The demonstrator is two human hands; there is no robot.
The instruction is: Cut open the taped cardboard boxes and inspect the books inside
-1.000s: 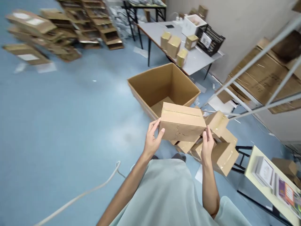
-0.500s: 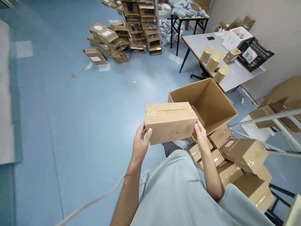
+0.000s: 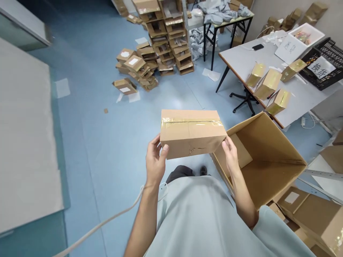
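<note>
A taped cardboard box (image 3: pixel 191 130) is held up in front of my body, its top seam closed with shiny clear tape. At its left end my left hand (image 3: pixel 156 160) grips the corner, thumb on the near face. My right hand (image 3: pixel 229 151) clasps the right end near the lower corner. Just beyond my right hand stands a large open carton (image 3: pixel 278 175) on the floor, with a cardboard piece inside along its left wall. A pale cord (image 3: pixel 107 219) runs from near my left wrist toward the lower left.
A white table (image 3: pixel 302 101) at the right bears several taped boxes, a black crate (image 3: pixel 320 67) and a white bin (image 3: pixel 300 39). Stacked cardboard boxes (image 3: pixel 174 39) stand ahead. More cartons (image 3: pixel 311 210) lie at the lower right. A pale board (image 3: pixel 26 135) is at the left.
My view has turned, so the table and large carton appear lower and farther right. Both hands still hold the box, whose top now shows more fully.
</note>
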